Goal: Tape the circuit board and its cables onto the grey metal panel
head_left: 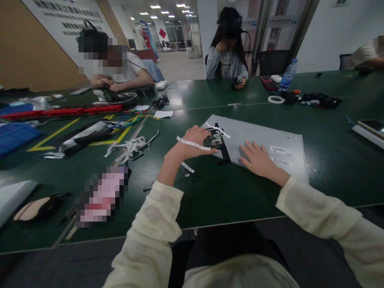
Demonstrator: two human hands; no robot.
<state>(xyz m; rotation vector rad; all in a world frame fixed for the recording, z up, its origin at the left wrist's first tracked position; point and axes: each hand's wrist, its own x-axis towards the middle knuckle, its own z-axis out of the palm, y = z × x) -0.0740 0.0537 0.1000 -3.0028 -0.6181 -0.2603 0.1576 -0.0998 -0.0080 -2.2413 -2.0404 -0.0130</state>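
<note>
The small black component (213, 141) sits at the near-left corner of the grey metal panel (270, 140), which lies flat on the green table (225, 200) at about one o'clock from my chest. My left hand (192, 144) is the nearer one: its fingertips reach the component from the nine o'clock side, curled loosely toward it, with a white strip (192, 143) draped across the back of the fingers. I cannot tell whether those fingers pinch the part or only rest against it. My right hand (256, 158) lies flat and spread on the panel, just beside the component at its four o'clock, palm down, gripping nothing. The panel's long axis runs from nine o'clock to three o'clock, slightly skewed. A second white strip (219, 130) lies across the component at its twelve o'clock.
</note>
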